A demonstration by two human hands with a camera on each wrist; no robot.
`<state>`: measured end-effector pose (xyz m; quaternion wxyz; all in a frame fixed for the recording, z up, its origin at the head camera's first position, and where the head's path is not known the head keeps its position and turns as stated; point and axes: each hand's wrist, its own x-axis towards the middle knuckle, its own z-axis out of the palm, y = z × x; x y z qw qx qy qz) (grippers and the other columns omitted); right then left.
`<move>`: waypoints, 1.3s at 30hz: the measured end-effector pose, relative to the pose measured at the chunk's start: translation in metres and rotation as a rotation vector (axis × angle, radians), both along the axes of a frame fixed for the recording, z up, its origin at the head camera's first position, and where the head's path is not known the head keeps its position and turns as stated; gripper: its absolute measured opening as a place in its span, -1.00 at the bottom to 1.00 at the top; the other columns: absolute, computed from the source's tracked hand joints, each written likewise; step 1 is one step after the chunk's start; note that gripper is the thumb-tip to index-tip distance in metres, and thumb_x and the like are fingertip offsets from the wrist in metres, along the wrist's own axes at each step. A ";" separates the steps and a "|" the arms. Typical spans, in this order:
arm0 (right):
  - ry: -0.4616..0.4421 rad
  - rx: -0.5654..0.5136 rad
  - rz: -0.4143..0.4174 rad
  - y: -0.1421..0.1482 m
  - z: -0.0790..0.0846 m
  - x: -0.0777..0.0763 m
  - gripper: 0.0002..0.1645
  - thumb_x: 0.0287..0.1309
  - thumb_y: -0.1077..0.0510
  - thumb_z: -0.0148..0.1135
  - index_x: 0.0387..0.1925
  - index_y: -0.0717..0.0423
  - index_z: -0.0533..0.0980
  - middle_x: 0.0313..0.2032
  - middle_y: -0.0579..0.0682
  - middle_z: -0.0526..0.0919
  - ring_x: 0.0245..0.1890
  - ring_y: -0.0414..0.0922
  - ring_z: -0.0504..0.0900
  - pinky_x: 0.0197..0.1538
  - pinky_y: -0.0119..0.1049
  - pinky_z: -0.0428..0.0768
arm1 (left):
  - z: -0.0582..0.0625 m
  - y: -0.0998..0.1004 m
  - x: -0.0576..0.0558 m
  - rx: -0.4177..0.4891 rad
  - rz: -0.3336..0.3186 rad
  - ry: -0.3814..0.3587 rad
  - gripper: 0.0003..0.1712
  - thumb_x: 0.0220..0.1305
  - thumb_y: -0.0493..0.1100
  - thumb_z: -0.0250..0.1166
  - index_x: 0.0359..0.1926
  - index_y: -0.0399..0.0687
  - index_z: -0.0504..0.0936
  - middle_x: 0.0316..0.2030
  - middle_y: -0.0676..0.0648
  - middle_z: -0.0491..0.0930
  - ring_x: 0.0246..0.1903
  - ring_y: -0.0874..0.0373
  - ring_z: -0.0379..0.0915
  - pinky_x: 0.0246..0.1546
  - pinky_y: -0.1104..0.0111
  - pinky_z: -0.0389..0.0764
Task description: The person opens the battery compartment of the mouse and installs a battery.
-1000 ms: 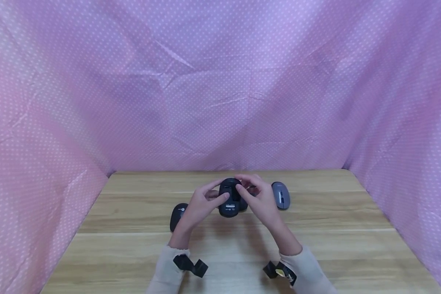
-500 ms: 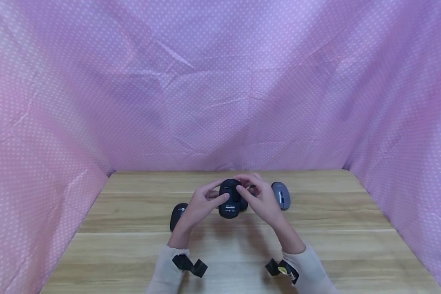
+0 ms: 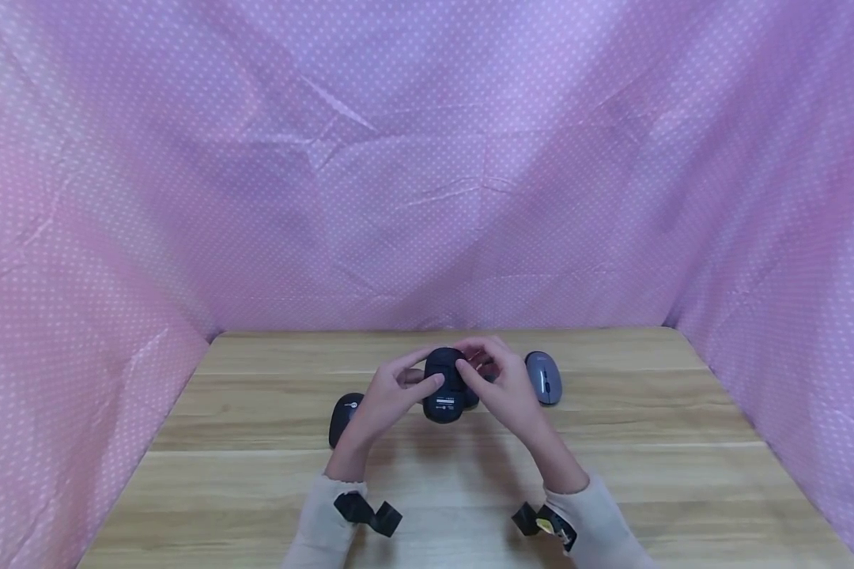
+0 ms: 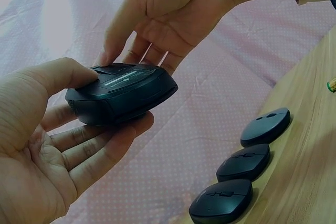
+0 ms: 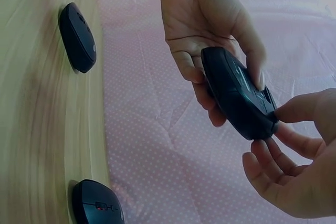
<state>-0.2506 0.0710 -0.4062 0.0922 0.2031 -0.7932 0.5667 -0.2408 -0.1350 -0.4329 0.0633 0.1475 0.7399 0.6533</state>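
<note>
A black computer mouse is held above the table with its labelled underside up. My left hand grips its left side, thumb on the underside and fingers beneath, as the left wrist view shows. My right hand pinches its far end, thumb tip at the edge of the underside and fingertips against the end below. Near that thumb, the right wrist view shows a dark recess in the underside. The fingers partly cover this area.
A black mouse lies left of my left forearm, and a grey mouse lies right of my right hand. Another dark mouse sits on the wooden table. A small battery shows at the left wrist view's right edge.
The held mouse has tipped and lowered very slightly. My right thumb has shifted a little over its underside, where the dark recess shows less in the head view. Both hands keep their hold.
</note>
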 end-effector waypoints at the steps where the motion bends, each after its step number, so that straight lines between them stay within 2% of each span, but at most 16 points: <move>1: 0.002 -0.002 -0.008 -0.001 0.000 0.001 -0.78 0.28 0.26 0.36 -0.04 0.17 0.66 -0.13 0.12 0.65 -0.21 -0.09 0.61 -0.18 -0.41 0.64 | 0.000 0.000 0.000 0.001 0.001 0.002 -0.40 0.43 -0.07 0.30 0.43 0.06 0.44 0.08 -0.25 0.70 0.04 -0.05 0.71 0.08 0.14 0.71; 8: 0.001 0.000 -0.073 -0.005 0.001 0.003 -0.76 0.23 0.19 0.43 -0.08 0.13 0.65 -0.22 0.07 0.64 -0.25 -0.10 0.59 -0.20 -0.41 0.64 | -0.001 0.003 0.001 -0.001 -0.002 0.018 -0.39 0.41 -0.10 0.32 0.44 0.02 0.44 0.04 -0.26 0.72 0.01 -0.04 0.72 0.05 0.17 0.73; 12: 0.008 -0.003 -0.079 -0.005 0.001 0.004 -0.76 0.23 0.18 0.44 -0.08 0.13 0.65 -0.23 0.07 0.64 -0.25 -0.11 0.59 -0.19 -0.41 0.64 | -0.001 0.003 0.001 -0.002 -0.006 0.027 -0.39 0.41 -0.10 0.32 0.44 0.03 0.43 0.06 -0.25 0.71 0.01 -0.04 0.72 0.06 0.17 0.72; 19: 0.031 0.005 -0.013 -0.004 -0.001 0.003 -0.70 0.26 0.19 0.40 0.03 0.10 0.67 -0.12 0.09 0.64 -0.21 -0.07 0.62 -0.17 -0.42 0.63 | 0.000 0.002 0.002 0.010 0.001 0.020 -0.39 0.44 -0.10 0.29 0.45 0.02 0.41 0.09 -0.28 0.69 0.04 -0.07 0.71 0.06 0.18 0.73; 26: 0.007 -0.020 0.045 -0.003 -0.003 0.002 -0.66 0.36 0.16 0.31 0.13 0.06 0.63 0.05 0.09 0.65 0.00 0.03 0.62 -0.03 -0.35 0.67 | 0.002 0.003 0.002 0.044 0.017 0.010 -0.38 0.44 -0.10 0.29 0.46 0.00 0.40 0.07 -0.31 0.70 0.03 -0.07 0.71 0.02 0.22 0.74; 32: 0.013 -0.058 0.064 -0.003 -0.005 0.000 -0.66 0.38 0.18 0.28 0.14 0.09 0.63 0.07 0.11 0.66 -0.02 -0.02 0.66 -0.03 -0.36 0.70 | 0.003 0.006 0.001 0.088 0.041 0.032 -0.40 0.43 -0.14 0.28 0.43 -0.08 0.43 0.00 -0.34 0.72 -0.01 -0.07 0.73 -0.05 0.33 0.74; 35: -0.043 -0.133 0.083 -0.003 -0.007 -0.002 -0.69 0.42 0.17 0.24 0.13 0.14 0.62 0.05 0.11 0.68 -0.04 -0.09 0.68 -0.03 -0.39 0.70 | 0.004 0.008 0.001 0.109 0.044 0.053 -0.41 0.42 -0.18 0.29 0.42 -0.11 0.44 0.02 -0.34 0.71 0.00 -0.08 0.73 -0.07 0.34 0.74; 39: -0.220 -0.277 0.082 -0.005 -0.007 -0.004 -0.67 0.48 0.12 0.16 0.13 0.20 0.59 0.00 0.08 0.70 -0.05 -0.18 0.66 0.02 -0.39 0.68 | 0.004 0.010 0.001 0.099 0.049 0.077 -0.42 0.41 -0.20 0.31 0.42 -0.07 0.46 0.06 -0.33 0.70 0.02 -0.10 0.72 -0.07 0.31 0.75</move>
